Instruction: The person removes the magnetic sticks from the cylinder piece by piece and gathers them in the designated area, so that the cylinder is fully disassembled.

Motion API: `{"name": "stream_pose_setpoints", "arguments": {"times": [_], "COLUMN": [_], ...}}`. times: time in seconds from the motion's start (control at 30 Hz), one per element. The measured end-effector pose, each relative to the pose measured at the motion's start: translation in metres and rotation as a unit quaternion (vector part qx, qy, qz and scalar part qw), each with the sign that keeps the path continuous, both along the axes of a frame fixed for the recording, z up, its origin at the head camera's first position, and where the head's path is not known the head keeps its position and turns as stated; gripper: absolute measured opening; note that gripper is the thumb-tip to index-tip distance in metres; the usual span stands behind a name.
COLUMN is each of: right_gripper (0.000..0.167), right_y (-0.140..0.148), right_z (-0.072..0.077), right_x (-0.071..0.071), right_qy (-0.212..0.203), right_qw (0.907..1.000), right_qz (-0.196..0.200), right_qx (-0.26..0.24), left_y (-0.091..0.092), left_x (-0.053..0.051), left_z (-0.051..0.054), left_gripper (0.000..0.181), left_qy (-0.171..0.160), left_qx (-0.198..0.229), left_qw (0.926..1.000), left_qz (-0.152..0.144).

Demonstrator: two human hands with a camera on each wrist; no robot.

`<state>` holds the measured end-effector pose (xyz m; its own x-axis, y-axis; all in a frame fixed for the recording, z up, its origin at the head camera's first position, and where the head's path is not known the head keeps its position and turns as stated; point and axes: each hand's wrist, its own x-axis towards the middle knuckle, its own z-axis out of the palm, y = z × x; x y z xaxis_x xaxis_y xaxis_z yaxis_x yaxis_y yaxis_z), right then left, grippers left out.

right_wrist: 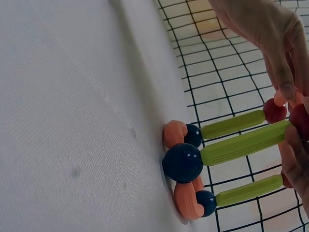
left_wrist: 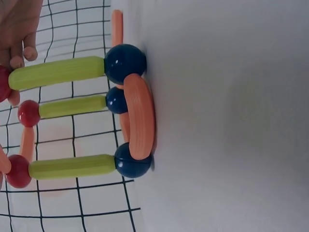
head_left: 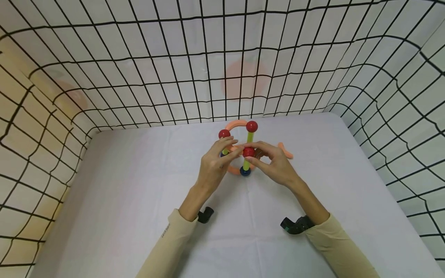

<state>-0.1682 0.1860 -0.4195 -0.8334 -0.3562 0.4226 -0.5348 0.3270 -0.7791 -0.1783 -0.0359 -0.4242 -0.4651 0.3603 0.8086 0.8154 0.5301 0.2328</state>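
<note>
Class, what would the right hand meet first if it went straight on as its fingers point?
The near red ball, which the right hand pinches; just beyond, the left hand seems next in line, though depth is unclear.

Black wire mesh (head_left: 278, 49) borders a white-covered table (head_left: 125, 185); pale backdrop (head_left: 194, 36) behind

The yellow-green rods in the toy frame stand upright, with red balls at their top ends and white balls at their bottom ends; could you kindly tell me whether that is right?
Not quite: the bottom ends sit in dark blue balls, not white ones, as the left wrist view shows. The yellow-green rods do stand upright, with red balls on top.
</note>
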Motion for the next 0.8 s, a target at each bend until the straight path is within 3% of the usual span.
{"name": "stream_pose_setpoints", "arguments": {"times": [0.3, 0.8], "right_gripper": [0.042, 0.038], "right_y": [-0.0013, -0.0006], "right_z": [-0.0005, 0.0005], "right_x": [0.0004, -0.0001], "right_qy": [-0.001, -0.005], "right_qw": [0.9997, 0.9999], "right_qz": [0.021, 0.012], "right_qx": [-0.008, -0.003], "left_y": [-0.0038, -0.0081], "left_x": [-0.0017, -0.0046], "left_z": [0.0024, 0.0001], "left_gripper": [0.032, 0.03], "left_qy": [0.004, -0.016], "left_qx": [-0.016, 0.011], "left_qw": [0.9999, 0.9991], "left_qz": [-0.005, -0.038]}}
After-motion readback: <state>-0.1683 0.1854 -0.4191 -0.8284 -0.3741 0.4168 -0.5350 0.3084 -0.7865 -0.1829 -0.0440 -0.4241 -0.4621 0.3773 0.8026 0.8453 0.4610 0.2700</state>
